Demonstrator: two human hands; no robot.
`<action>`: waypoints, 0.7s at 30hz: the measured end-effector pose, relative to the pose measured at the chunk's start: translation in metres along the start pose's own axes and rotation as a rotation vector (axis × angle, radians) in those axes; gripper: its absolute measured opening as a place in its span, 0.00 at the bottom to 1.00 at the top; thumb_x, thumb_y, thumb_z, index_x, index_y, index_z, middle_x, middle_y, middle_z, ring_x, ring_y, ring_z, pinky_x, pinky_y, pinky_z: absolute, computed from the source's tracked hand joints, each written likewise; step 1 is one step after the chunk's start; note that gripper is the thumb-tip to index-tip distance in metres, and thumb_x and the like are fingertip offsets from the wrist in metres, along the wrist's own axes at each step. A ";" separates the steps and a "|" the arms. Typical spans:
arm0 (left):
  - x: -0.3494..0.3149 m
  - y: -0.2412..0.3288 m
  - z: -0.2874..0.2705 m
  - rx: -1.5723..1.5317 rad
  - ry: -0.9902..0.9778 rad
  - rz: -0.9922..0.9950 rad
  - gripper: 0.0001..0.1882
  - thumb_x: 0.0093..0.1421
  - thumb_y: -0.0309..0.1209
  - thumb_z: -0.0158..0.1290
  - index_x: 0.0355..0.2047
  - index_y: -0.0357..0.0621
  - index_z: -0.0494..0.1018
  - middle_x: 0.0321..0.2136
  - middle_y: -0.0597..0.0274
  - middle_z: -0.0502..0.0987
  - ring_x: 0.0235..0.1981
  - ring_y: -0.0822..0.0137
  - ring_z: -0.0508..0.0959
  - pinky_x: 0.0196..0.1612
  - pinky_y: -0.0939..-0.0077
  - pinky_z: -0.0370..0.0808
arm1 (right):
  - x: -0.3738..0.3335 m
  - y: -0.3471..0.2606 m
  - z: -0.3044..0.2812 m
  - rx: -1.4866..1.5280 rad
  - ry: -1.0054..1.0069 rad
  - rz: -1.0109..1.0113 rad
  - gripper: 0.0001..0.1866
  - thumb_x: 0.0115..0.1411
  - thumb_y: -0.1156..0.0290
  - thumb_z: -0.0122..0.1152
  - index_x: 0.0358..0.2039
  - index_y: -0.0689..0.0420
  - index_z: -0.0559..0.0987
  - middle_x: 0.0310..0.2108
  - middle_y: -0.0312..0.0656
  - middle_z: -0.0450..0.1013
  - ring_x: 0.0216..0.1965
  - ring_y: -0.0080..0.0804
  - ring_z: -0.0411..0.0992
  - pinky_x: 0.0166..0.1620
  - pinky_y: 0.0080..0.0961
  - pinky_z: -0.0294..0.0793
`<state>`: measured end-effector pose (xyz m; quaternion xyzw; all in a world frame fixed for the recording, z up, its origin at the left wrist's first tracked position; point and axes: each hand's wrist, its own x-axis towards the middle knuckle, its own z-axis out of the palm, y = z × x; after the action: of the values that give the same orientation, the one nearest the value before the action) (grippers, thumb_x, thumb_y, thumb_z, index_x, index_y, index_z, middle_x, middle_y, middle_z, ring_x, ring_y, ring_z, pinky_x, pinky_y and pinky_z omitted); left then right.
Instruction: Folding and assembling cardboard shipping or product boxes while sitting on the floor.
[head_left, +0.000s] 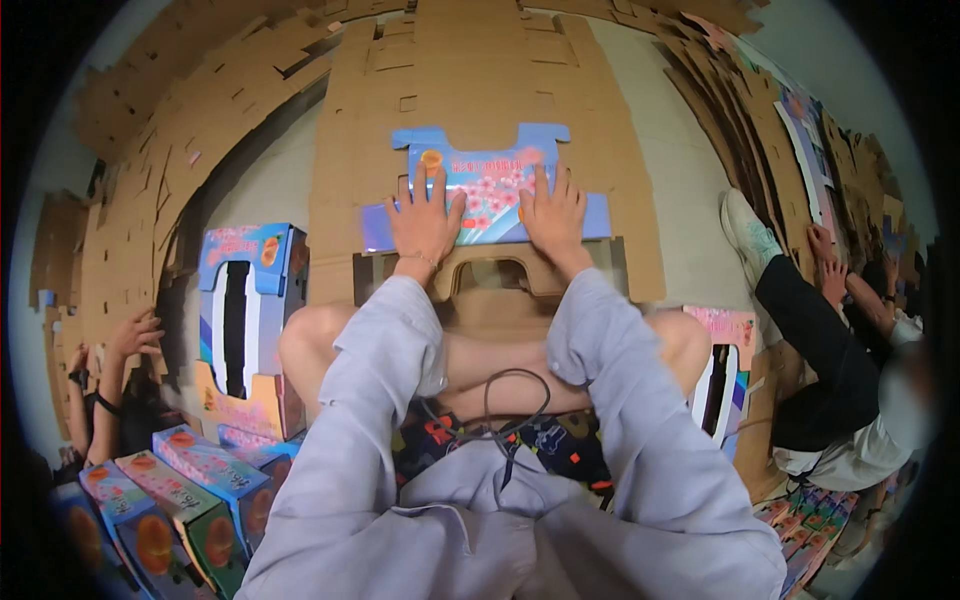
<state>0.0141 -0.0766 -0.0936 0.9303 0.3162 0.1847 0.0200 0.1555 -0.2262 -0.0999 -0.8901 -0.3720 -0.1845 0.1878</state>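
A printed cardboard box panel (485, 195), blue and purple with pink blossoms and an orange fruit, lies in front of my crossed legs. Cut tabs stick out at its far corners. My left hand (424, 228) rests on its left part, fingers spread. On the right part lies my right hand (556, 222), flat with the fingers apart. Just nearer to me is a brown cardboard edge with a cut-out (490, 272). Beneath everything spreads a large brown cardboard sheet (345, 200).
An upright printed carton (250, 250) with a dark slot stands at my left, near several packed cartons (215, 465). A similar carton (722, 340) is by my right knee. Cardboard stacks (130, 200) line both sides. Other people's arms (125, 345) and a shoe (748, 235) show nearby.
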 end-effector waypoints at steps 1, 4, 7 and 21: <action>-0.001 -0.001 -0.005 0.004 -0.010 0.000 0.30 0.58 0.53 0.44 0.57 0.54 0.62 0.60 0.56 0.58 0.57 0.50 0.60 0.57 0.43 0.54 | 0.001 0.001 -0.003 -0.019 -0.062 -0.039 0.30 0.55 0.53 0.53 0.55 0.55 0.67 0.57 0.59 0.57 0.55 0.53 0.59 0.54 0.47 0.58; 0.008 -0.008 -0.027 -0.180 -0.140 0.028 0.39 0.47 0.59 0.54 0.56 0.55 0.63 0.61 0.53 0.56 0.54 0.48 0.64 0.53 0.47 0.59 | 0.010 0.010 -0.023 -0.006 -0.159 -0.095 0.33 0.54 0.52 0.52 0.57 0.56 0.64 0.58 0.60 0.54 0.55 0.55 0.59 0.55 0.48 0.58; 0.005 -0.011 -0.052 -0.155 -0.095 0.099 0.45 0.40 0.59 0.59 0.57 0.56 0.61 0.60 0.47 0.55 0.51 0.48 0.66 0.50 0.53 0.62 | 0.016 0.010 -0.050 0.063 -0.286 -0.102 0.35 0.54 0.53 0.54 0.59 0.56 0.61 0.60 0.61 0.52 0.54 0.56 0.60 0.55 0.48 0.58; -0.020 0.006 -0.069 -0.003 0.103 0.178 0.39 0.29 0.45 0.70 0.43 0.48 0.69 0.42 0.53 0.66 0.52 0.50 0.63 0.56 0.52 0.58 | -0.018 -0.008 -0.082 -0.112 -0.063 -0.181 0.29 0.43 0.71 0.67 0.48 0.54 0.69 0.49 0.48 0.64 0.48 0.53 0.64 0.53 0.53 0.58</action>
<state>-0.0211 -0.0989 -0.0350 0.9440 0.2327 0.2338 -0.0113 0.1226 -0.2709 -0.0358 -0.8673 -0.4458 -0.1932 0.1087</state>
